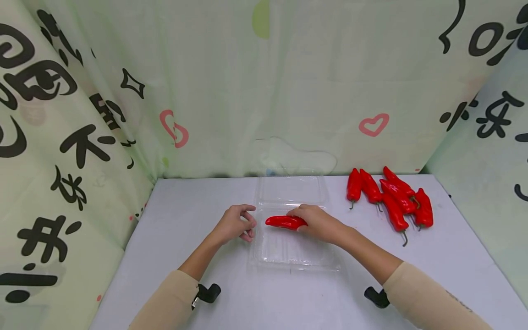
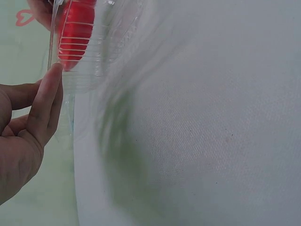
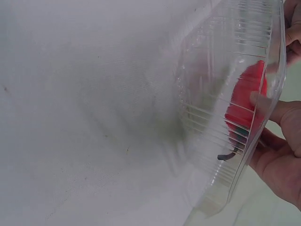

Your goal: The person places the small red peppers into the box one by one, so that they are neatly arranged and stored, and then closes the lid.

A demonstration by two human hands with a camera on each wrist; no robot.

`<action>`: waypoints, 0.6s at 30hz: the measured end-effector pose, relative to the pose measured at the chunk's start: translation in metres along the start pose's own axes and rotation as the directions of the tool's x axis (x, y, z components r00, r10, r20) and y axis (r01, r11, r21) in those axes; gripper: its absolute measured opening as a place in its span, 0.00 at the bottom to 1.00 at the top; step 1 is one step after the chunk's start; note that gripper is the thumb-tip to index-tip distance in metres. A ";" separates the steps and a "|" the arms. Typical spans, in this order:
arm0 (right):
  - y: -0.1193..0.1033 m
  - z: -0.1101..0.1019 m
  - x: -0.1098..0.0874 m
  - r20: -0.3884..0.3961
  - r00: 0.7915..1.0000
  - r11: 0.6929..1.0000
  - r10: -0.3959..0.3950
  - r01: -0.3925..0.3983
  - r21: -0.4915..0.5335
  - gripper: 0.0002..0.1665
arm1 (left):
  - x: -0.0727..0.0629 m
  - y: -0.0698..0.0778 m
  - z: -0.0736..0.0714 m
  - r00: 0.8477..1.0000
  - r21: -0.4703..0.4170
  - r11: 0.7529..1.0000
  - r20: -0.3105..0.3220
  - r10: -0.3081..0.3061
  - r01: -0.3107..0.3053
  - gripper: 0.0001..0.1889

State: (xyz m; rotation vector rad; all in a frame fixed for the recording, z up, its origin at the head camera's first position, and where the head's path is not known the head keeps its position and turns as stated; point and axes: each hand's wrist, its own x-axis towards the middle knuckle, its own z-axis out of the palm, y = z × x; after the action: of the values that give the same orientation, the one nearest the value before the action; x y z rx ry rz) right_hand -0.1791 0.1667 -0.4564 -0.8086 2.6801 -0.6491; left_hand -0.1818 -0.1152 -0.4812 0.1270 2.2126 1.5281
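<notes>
My right hand (image 1: pixel 319 223) grips a glossy red pepper (image 1: pixel 283 222) inside a clear plastic clamshell box (image 1: pixel 294 263). The pepper lies crosswise, its tip toward the left wall; in the right wrist view its dark stem (image 3: pixel 228 156) shows through the ribbed side. Thumb and fingers reach over the rim there. At the box's left edge is my left hand (image 1: pixel 236 223), fingers loosely bent and holding nothing. In the left wrist view a fingertip (image 2: pixel 56 68) is right at the rim, close to the pepper's tip.
Several red peppers (image 1: pixel 398 197) lie in a loose group at the table's back right. The box's clear lid (image 1: pixel 293 189) is opened backward toward the printed curtain (image 1: pixel 231 91). Curtains also hang on both sides of the white table (image 1: pixel 185 192).
</notes>
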 end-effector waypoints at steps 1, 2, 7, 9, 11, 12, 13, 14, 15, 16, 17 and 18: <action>0.000 0.000 0.000 0.001 1.000 1.000 0.005 -0.005 -0.001 0.31 | 0.000 0.000 0.000 1.000 0.000 1.000 0.001 0.001 -0.001 0.28; 0.000 0.002 0.000 0.001 1.000 1.000 0.007 -0.007 -0.004 0.31 | 0.000 0.000 0.000 1.000 0.000 1.000 0.001 0.003 -0.003 0.28; 0.000 0.007 0.000 -0.015 0.999 0.999 0.038 -0.038 -0.023 0.31 | 0.001 -0.001 0.000 1.000 -0.004 1.000 -0.002 0.001 -0.001 0.28; 0.000 0.010 0.000 -0.029 0.998 0.998 0.048 -0.049 -0.030 0.29 | 0.001 -0.001 0.000 1.000 0.000 1.000 -0.004 0.002 -0.002 0.28; 0.001 0.012 -0.001 -0.042 0.998 0.998 0.055 -0.056 -0.035 0.26 | 0.000 0.000 0.000 1.000 0.003 1.000 -0.009 -0.003 0.003 0.28; 0.001 0.013 -0.001 -0.049 0.997 0.998 0.054 -0.056 -0.036 0.25 | 0.000 0.000 0.000 1.000 0.004 1.000 -0.010 -0.006 0.006 0.28; 0.002 0.014 -0.002 -0.055 0.997 0.998 0.052 -0.055 -0.041 0.25 | 0.000 0.000 0.000 1.000 0.005 1.000 -0.011 -0.007 0.007 0.28; 0.002 0.014 -0.002 -0.060 0.997 0.998 0.051 -0.053 -0.043 0.24 | 0.000 0.000 0.000 1.000 0.005 1.000 -0.012 -0.010 0.010 0.28; 0.002 0.015 -0.003 -0.065 0.997 0.998 0.050 -0.053 -0.046 0.24 | 0.000 0.001 0.001 1.000 0.004 1.000 -0.013 -0.012 0.012 0.28; 0.002 0.016 -0.004 -0.070 0.996 0.998 0.048 -0.051 -0.046 0.24 | 0.000 0.001 0.001 1.000 0.006 1.000 -0.013 -0.011 0.011 0.28; 0.003 0.016 -0.004 -0.075 0.996 0.998 0.042 -0.045 -0.049 0.24 | 0.000 0.001 0.001 1.000 0.006 1.000 -0.012 -0.012 0.012 0.28; 0.003 0.017 -0.005 -0.081 0.996 0.998 0.041 -0.045 -0.048 0.25 | 0.000 0.001 0.001 1.000 0.006 1.000 -0.012 -0.011 0.011 0.28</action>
State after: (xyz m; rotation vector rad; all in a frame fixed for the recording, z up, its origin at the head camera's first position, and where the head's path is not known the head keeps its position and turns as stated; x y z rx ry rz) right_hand -0.1702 0.1657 -0.4716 -0.7503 2.7879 -0.6186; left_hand -0.1818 -0.1139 -0.4809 0.1077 2.2235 1.5206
